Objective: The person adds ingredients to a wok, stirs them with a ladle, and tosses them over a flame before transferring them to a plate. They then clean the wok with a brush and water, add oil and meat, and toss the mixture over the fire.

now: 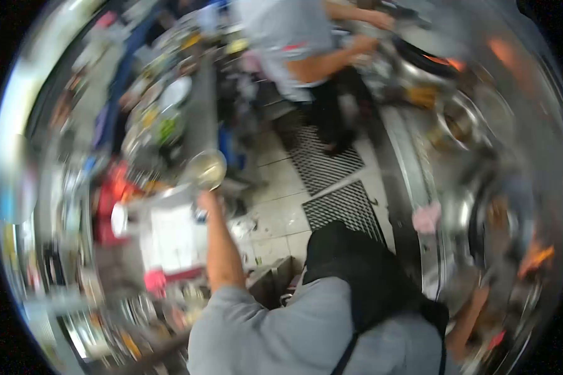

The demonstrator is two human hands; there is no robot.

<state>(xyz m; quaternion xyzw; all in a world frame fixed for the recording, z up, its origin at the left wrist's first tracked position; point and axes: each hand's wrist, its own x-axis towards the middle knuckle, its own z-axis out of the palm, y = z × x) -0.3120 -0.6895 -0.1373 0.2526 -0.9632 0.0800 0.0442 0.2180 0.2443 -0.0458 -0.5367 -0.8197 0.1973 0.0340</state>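
Observation:
My left arm reaches forward, and my left hand (206, 201) is closed at the near edge of a round metal bowl (207, 170) with something pale in it. The bowl is beside the end of a steel counter (201, 115). On the other side, my right hand (481, 291) is blurred near the stove, below a dark-rimmed wok (476, 228); its fingers and anything in them cannot be made out.
A co-worker in a grey shirt (284, 44) stands ahead at the stove, both hands near a wok (422, 59) with flames beside it. Pots (458, 122) and a pink cloth (426, 219) line the right. Black mats (343, 206) lie on the tiled floor. Plates (176, 92) crowd the left counter.

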